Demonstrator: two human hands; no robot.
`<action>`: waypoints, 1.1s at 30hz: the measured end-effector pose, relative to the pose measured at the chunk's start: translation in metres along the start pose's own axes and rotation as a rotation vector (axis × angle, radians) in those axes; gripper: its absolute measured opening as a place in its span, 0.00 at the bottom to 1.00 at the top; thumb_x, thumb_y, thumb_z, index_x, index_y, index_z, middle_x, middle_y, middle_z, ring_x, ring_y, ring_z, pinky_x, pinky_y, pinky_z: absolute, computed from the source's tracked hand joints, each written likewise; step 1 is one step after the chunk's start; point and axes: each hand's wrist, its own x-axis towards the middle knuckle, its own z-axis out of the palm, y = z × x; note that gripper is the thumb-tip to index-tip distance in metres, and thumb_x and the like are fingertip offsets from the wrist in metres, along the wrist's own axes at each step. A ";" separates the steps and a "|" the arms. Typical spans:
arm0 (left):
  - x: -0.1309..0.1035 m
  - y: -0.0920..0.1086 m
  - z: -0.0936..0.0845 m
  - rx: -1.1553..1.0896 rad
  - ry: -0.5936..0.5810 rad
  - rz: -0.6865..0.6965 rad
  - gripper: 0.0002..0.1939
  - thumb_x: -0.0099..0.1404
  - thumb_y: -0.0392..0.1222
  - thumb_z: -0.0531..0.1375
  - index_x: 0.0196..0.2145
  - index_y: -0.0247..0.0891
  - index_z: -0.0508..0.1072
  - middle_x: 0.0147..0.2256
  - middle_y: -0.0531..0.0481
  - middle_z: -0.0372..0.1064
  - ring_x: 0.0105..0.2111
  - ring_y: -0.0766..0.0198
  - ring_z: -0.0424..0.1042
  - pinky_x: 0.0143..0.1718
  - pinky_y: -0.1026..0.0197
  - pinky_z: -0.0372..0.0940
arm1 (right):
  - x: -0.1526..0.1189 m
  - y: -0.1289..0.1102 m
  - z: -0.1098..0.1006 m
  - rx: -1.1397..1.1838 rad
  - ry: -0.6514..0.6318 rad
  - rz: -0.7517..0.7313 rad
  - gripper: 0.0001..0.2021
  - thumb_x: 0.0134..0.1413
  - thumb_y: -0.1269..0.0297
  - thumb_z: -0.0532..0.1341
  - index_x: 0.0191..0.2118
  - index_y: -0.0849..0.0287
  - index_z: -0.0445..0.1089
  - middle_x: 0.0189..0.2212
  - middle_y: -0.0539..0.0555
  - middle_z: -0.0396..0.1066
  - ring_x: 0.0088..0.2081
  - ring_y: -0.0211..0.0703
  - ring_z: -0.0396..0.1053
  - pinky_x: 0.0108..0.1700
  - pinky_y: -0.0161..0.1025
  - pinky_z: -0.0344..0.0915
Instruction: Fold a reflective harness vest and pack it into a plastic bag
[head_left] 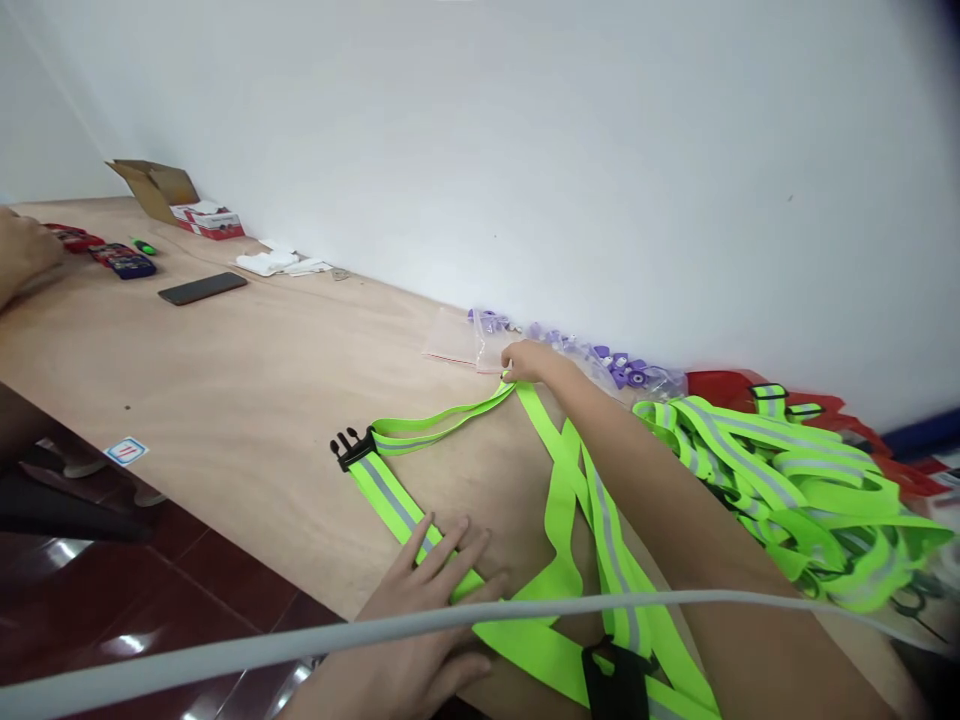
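A white cable (262,648) crosses nearest the camera. Beyond it, the left hand (429,588) lies open — fingers spread — across the yellow-green strap (384,492), which lies looped on the table (285,440). Farther on, the right hand (529,362) pinches the strap's far edge, just beside plastic bags (454,338). Well beyond lie a phone (202,288) and a cardboard box (150,188).

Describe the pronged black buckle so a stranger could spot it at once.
On the pale tabletop, find the yellow-green strap pinched by the right hand. Follow it to its leftmost corner, where the black buckle sits. Its three prongs point outward, unlike the broad black piece near the picture's bottom edge, which shows none.
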 end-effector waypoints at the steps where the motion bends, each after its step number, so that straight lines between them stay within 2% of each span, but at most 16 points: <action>1: 0.002 0.002 0.001 -0.002 -0.021 -0.004 0.38 0.70 0.53 0.61 0.71 0.52 0.50 0.71 0.43 0.48 0.69 0.39 0.50 0.66 0.30 0.51 | -0.001 -0.001 -0.002 -0.009 0.002 -0.006 0.16 0.54 0.62 0.69 0.49 0.58 0.78 0.50 0.62 0.77 0.49 0.56 0.74 0.45 0.42 0.67; 3: 0.002 0.004 0.006 0.014 -0.040 -0.020 0.42 0.68 0.54 0.63 0.72 0.52 0.48 0.71 0.42 0.47 0.69 0.37 0.48 0.65 0.29 0.51 | -0.003 -0.003 -0.006 -0.011 0.012 -0.026 0.17 0.54 0.63 0.68 0.50 0.58 0.77 0.50 0.62 0.77 0.49 0.56 0.74 0.45 0.42 0.67; 7: -0.002 0.002 0.017 0.063 -0.031 -0.017 0.48 0.64 0.62 0.63 0.73 0.54 0.43 0.72 0.42 0.41 0.70 0.32 0.42 0.64 0.26 0.49 | -0.010 0.004 -0.015 0.036 0.033 -0.063 0.16 0.58 0.64 0.65 0.52 0.57 0.76 0.51 0.58 0.77 0.48 0.50 0.75 0.45 0.37 0.67; 12: -0.006 0.000 0.025 0.128 -0.011 0.001 0.44 0.64 0.73 0.53 0.72 0.55 0.49 0.73 0.41 0.40 0.70 0.28 0.41 0.63 0.24 0.46 | -0.020 0.030 -0.016 0.073 0.068 -0.036 0.16 0.60 0.69 0.62 0.53 0.58 0.75 0.51 0.58 0.77 0.47 0.48 0.75 0.45 0.37 0.67; 16: -0.006 0.000 0.027 0.149 -0.011 0.024 0.47 0.63 0.77 0.48 0.72 0.54 0.47 0.72 0.37 0.42 0.68 0.23 0.45 0.60 0.22 0.49 | -0.027 0.047 -0.007 0.083 0.157 -0.012 0.18 0.63 0.71 0.57 0.57 0.58 0.71 0.55 0.60 0.74 0.51 0.51 0.73 0.48 0.39 0.66; 20: -0.005 0.004 0.028 0.144 -0.157 -0.050 0.48 0.61 0.77 0.52 0.72 0.55 0.48 0.69 0.35 0.50 0.64 0.22 0.56 0.55 0.21 0.57 | -0.032 0.056 0.009 0.098 0.255 -0.012 0.20 0.65 0.71 0.54 0.61 0.57 0.66 0.59 0.60 0.71 0.55 0.53 0.70 0.53 0.42 0.66; 23: -0.005 0.009 0.027 0.118 -0.227 -0.115 0.48 0.60 0.76 0.54 0.71 0.55 0.50 0.68 0.36 0.52 0.62 0.23 0.59 0.54 0.21 0.59 | -0.033 0.059 0.023 0.107 0.303 0.002 0.20 0.64 0.72 0.55 0.61 0.58 0.66 0.59 0.62 0.70 0.56 0.56 0.70 0.54 0.45 0.66; 26: -0.007 0.012 0.027 0.095 -0.197 -0.115 0.48 0.61 0.74 0.56 0.71 0.54 0.49 0.68 0.36 0.52 0.63 0.27 0.59 0.55 0.23 0.59 | -0.036 0.058 0.031 0.128 0.345 0.016 0.20 0.64 0.72 0.55 0.60 0.60 0.67 0.60 0.64 0.69 0.56 0.58 0.70 0.55 0.49 0.66; 29: -0.012 0.013 0.033 0.104 -0.127 -0.091 0.49 0.62 0.67 0.62 0.72 0.51 0.47 0.68 0.37 0.54 0.64 0.33 0.60 0.57 0.31 0.63 | -0.049 0.050 0.031 0.164 0.403 0.012 0.21 0.66 0.69 0.55 0.63 0.61 0.64 0.62 0.64 0.66 0.60 0.59 0.66 0.59 0.52 0.65; 33: -0.019 0.013 0.040 0.143 0.024 -0.051 0.49 0.61 0.61 0.67 0.72 0.50 0.49 0.68 0.39 0.55 0.64 0.38 0.61 0.58 0.35 0.65 | -0.098 0.033 0.033 0.226 0.504 -0.030 0.22 0.68 0.62 0.54 0.65 0.59 0.60 0.64 0.60 0.64 0.63 0.53 0.64 0.62 0.49 0.63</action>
